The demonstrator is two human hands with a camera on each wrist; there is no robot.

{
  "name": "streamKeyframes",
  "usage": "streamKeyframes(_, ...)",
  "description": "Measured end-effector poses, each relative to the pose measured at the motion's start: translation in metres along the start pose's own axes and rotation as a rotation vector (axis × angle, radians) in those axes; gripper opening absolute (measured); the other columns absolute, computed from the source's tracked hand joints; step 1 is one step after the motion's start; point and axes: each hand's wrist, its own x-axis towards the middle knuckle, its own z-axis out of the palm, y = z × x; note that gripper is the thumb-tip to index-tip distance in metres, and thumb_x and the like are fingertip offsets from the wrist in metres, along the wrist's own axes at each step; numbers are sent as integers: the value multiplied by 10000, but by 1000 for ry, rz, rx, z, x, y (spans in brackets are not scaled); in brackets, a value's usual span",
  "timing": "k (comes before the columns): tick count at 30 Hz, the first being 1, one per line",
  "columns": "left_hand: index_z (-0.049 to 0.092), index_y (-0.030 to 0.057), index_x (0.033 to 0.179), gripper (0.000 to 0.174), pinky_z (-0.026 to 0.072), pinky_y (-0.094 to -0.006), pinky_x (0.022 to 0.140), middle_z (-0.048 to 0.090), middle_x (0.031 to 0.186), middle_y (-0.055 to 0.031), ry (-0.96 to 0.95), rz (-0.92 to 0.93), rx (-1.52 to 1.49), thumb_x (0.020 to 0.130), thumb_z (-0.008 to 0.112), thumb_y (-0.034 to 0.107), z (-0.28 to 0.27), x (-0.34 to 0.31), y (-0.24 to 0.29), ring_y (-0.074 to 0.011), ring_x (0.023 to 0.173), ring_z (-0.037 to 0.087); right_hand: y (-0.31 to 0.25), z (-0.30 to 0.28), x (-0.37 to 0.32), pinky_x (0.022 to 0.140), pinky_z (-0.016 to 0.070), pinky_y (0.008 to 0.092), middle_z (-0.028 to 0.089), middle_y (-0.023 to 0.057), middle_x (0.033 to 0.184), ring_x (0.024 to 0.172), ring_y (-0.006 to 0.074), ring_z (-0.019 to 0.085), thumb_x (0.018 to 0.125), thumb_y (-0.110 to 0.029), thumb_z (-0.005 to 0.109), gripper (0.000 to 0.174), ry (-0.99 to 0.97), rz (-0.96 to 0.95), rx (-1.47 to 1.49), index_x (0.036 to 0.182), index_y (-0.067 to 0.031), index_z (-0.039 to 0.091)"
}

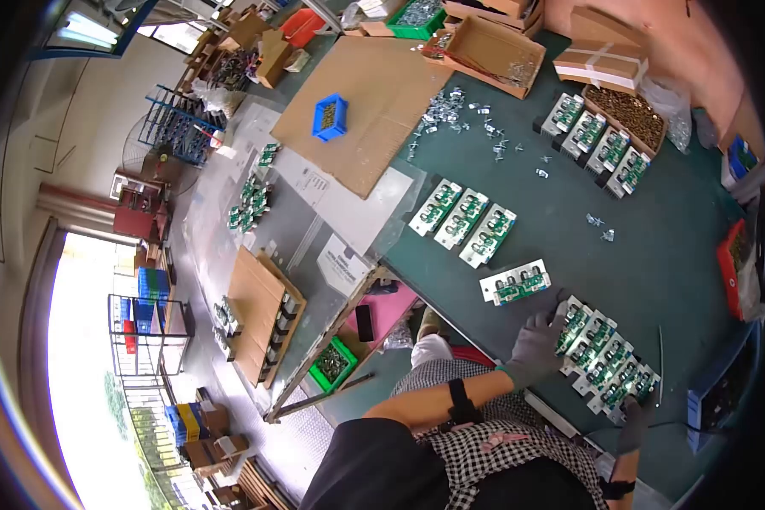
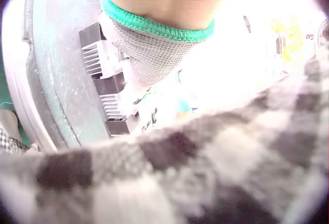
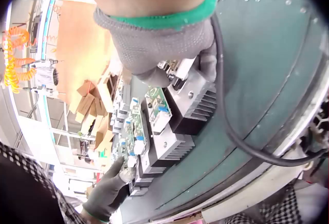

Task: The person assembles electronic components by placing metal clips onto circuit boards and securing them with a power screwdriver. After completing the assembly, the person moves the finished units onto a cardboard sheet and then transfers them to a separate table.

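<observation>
Several green circuit boards on silver heat sinks [image 1: 603, 355] stand side by side in a row near the table's front edge. At the row's left end, my grey-gloved left hand [image 1: 535, 350] rests its extended fingers against the end unit; the right wrist view also shows this left hand [image 3: 107, 196]. My gloved right hand [image 1: 631, 427] is at the opposite end, with fingers and thumb round the end heat sink [image 3: 193, 93], as the right hand [image 3: 164, 49] shows up close. Glare hides the left fingertips in the left wrist view, beyond the glove [image 2: 154, 54].
A single board unit [image 1: 516, 283] lies just beyond the row, three more [image 1: 463, 218] behind it. Others stand at the back right beside a box of brass-coloured parts [image 1: 627, 117]. Loose metal pieces [image 1: 444, 109] lie scattered. A black cable [image 3: 222, 95] passes beside my right hand.
</observation>
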Motion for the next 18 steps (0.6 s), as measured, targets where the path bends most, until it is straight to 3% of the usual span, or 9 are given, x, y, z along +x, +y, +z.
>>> streamKeyframes(3, 270, 43, 1446, 952, 410, -447, 960, 454, 1186, -215, -62, 53, -55, 663, 755, 287, -4, -8, 4, -383, 1114, 458, 15, -14, -8, 940, 432, 302, 503, 102, 1296, 1120, 188, 521, 766, -62, 527, 701, -7, 11, 18, 1434, -7, 323)
streamKeyframes(5, 288, 28, 1433, 930, 403, -443, 967, 454, 1166, -215, 33, 159, -106, 659, 747, 262, -12, -20, 4, -383, 1115, 454, 15, -12, -24, 965, 417, 318, 492, 103, 1316, 1138, 186, 511, 801, -95, 525, 662, 23, -54, -2, 1429, -10, 333)
streamKeyframes(7, 281, 21, 1436, 935, 397, -443, 972, 452, 1163, -217, 127, 276, -111, 658, 744, 255, -31, -32, -2, -383, 1111, 453, -17, 17, -58, 971, 413, 325, 492, 99, 1318, 1146, 185, 506, 822, -112, 523, 638, 82, -87, -30, 1425, -12, 341)
streamKeyframes(8, 272, 12, 1439, 951, 384, -445, 985, 447, 1166, -220, 75, 279, -166, 649, 745, 249, -48, -38, -8, -383, 1116, 447, -19, 29, -65, 980, 406, 323, 485, 98, 1338, 1185, 190, 489, 846, -132, 522, 612, 142, -58, -79, 1420, -9, 351)
streamKeyframes(10, 259, 18, 1448, 960, 381, -446, 987, 445, 1169, -222, 104, 298, -190, 650, 743, 246, -67, -51, -37, -387, 1118, 443, -28, 58, -79, 990, 397, 317, 479, 103, 1351, 1201, 194, 482, 850, -136, 520, 608, 38, -96, -76, 1419, -5, 352)
streamKeyframes(11, 252, 21, 1452, 965, 379, -446, 989, 444, 1171, -222, 128, 301, -211, 651, 742, 245, -80, -55, -50, -389, 1119, 442, -51, 86, -81, 994, 393, 315, 476, 105, 1357, 1209, 196, 479, 852, -138, 520, 606, -25, -119, -86, 1418, -3, 353)
streamKeyframes(14, 219, 48, 1474, 984, 387, -449, 982, 442, 1167, -228, 219, 220, -243, 668, 738, 268, -139, -97, -105, -389, 1113, 445, -105, 189, -105, 937, 449, 328, 534, 124, 1263, 1109, 215, 547, 787, -111, 522, 622, 45, -170, -47, 1380, 17, 389)
streamKeyframes(16, 231, 71, 1472, 992, 414, -456, 948, 456, 1159, -224, 386, 123, -236, 662, 756, 300, -180, -132, -145, -387, 1077, 473, -128, 232, -92, 909, 464, 316, 529, 120, 1264, 1093, 203, 555, 776, -96, 547, 635, -142, -216, -31, 1381, 11, 389)
streamKeyframes(18, 270, 95, 1456, 994, 454, -459, 889, 488, 1135, -214, 582, -6, -244, 644, 791, 335, -215, -175, -192, -380, 1010, 518, -153, 315, -89, 781, 491, 274, 560, 104, 1177, 972, 167, 581, 757, -79, 550, 672, -311, -232, -85, 1395, 11, 359)
